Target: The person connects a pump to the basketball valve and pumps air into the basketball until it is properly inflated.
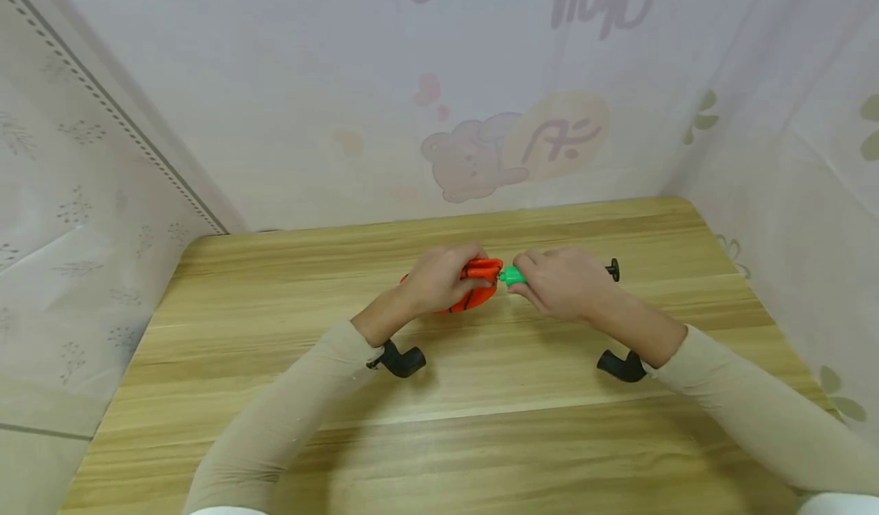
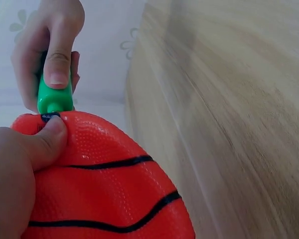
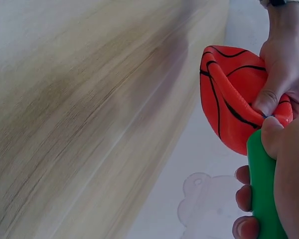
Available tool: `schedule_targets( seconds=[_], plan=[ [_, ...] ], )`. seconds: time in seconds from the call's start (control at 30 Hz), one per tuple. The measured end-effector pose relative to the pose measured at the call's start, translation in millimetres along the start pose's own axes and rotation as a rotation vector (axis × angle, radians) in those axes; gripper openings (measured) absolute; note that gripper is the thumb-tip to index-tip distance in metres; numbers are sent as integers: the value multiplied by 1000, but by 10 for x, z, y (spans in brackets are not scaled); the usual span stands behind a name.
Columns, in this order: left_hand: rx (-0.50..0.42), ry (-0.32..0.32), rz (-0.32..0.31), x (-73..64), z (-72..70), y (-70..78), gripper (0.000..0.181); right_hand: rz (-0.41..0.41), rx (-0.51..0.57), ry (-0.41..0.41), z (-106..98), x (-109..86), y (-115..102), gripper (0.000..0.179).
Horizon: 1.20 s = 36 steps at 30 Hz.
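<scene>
A soft, partly collapsed toy basketball [image 1: 481, 295], orange-red with black lines, is gripped by my left hand [image 1: 436, 280]. In the left wrist view, the thumb [image 2: 52, 137] presses on the ball beside its dark valve spot. My right hand [image 1: 566, 282] wraps round a green hand pump [image 1: 514, 275], whose black handle [image 1: 614, 270] sticks out on the far right side. The pump's narrow tip meets the ball at the valve, right by the left thumb. A deep fold runs across the ball [image 3: 234, 84] in the right wrist view.
Beneath both hands lies a wood-grain table [image 1: 439, 454]. Pale printed cloth [image 1: 309, 80] hangs behind it and along both sides. Black curved pieces [image 1: 404, 362] stick out at the wrists over the table.
</scene>
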<state>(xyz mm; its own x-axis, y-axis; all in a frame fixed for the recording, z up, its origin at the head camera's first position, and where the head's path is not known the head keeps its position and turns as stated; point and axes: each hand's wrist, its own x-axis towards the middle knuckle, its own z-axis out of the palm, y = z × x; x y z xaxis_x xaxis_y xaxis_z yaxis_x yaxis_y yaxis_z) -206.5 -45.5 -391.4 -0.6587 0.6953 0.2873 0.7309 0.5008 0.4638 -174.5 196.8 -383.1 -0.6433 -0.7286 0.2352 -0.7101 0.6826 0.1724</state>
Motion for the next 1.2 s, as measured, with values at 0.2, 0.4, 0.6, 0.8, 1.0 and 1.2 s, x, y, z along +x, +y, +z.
schedule_targets(
  seconds=[0.2,0.4,0.6,0.8,1.0,1.2],
  plan=[
    [-3,8,2,21,12,20,21,8,-36,12,27,15,-36,39],
    [-6,-6,-4,29,18,37,20,37,-9,-24,29,35,-79,40],
    [2,-91,-73,80,-29,42,26,77,43,-43,-18,24,-59,38],
    [99,-138,-73,112,-65,50,40,75,93,-10,-18,-18,-18,38],
    [161,-111,-80,102,-80,19,44,96,162,-7,-12,-46,14,30],
    [196,-56,-79,75,-167,-24,40,133,219,-31,-114,-93,63,47]
  ],
)
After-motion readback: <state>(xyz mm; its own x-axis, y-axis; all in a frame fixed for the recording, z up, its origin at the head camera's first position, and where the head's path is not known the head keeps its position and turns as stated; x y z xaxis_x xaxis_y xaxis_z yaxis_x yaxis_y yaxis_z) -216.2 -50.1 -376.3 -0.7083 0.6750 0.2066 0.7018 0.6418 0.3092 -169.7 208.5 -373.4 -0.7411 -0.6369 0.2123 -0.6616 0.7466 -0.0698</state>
